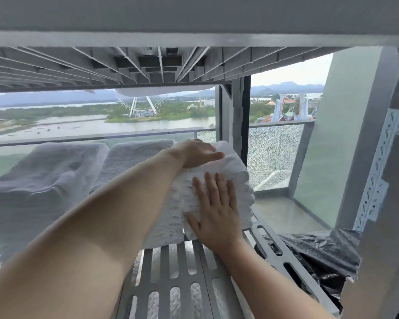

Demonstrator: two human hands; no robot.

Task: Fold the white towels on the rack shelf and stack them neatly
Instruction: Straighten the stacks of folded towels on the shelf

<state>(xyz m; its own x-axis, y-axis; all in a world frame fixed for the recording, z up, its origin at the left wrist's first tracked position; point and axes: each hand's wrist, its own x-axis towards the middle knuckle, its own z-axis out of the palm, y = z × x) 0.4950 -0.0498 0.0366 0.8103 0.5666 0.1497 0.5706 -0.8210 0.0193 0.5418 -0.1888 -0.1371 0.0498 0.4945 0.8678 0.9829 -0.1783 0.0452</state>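
Shelf (206, 279) of grey slats carries a folded white towel (236, 168) at its right end, beside a middle pile (134, 155) and a left pile (44, 171). Left hand (198, 155) lies flat on the towel's far top, fingers straight. Right hand (217, 210) presses its near side, fingers spread, gripping nothing. Black bag (320, 252) sits near right.

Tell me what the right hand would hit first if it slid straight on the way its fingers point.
Probably the left hand, lying across the folded towel just beyond the fingertips of the right hand; depth there is hard to judge.
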